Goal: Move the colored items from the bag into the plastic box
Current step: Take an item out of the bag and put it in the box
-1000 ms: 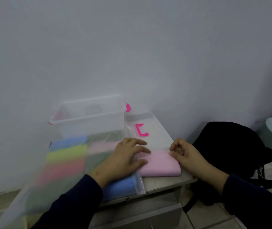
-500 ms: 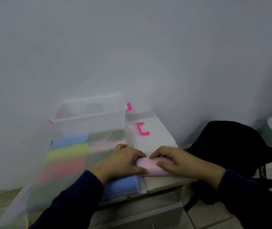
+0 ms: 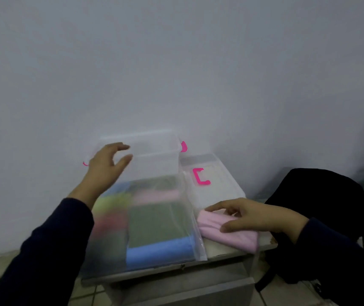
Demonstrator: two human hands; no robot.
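A clear plastic box with pink latches stands at the back of the small table, against the wall. In front of it lies a translucent zip bag with folded coloured cloths inside: blue, green, pink, yellow and red. A folded pink cloth lies on the table just right of the bag. My right hand holds it, fingers over its top and thumb at its near side. My left hand hovers with fingers spread in front of the box's left end, holding nothing.
The box's clear lid with a pink clip lies flat right of the box. A black backpack sits right of the table. The wall stands close behind the table. Tiled floor shows below.
My left hand has lifted off the pink cloth and risen toward the box's left end. My right hand has stayed on the pink cloth, which lies on the table.
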